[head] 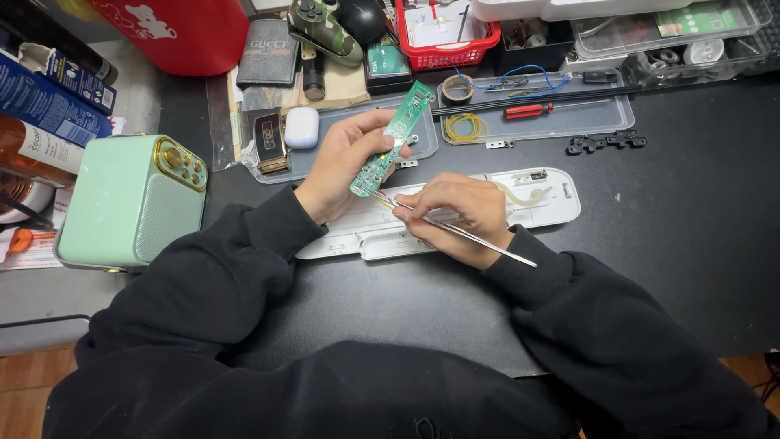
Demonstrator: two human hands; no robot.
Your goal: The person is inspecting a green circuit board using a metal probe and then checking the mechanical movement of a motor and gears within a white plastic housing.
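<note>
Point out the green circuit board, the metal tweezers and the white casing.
green circuit board (pixel 392 141): head view, middle of the board.
metal tweezers (pixel 479 241): head view, bare shaft behind the hand.
white casing (pixel 561 203): head view, right end.

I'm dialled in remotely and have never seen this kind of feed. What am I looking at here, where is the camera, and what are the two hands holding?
There is no machine: a person in black sleeves works with bare hands. The single picture comes from a camera on their head, looking down at a black desk.

The left hand holds up a long green circuit board. The right hand holds thin metal tweezers, tips at the board's lower end.

Under the hands lies a long white plastic casing. A mint-green speaker stands to the left, and a clear tray behind holds a red screwdriver and rubber bands.
</note>
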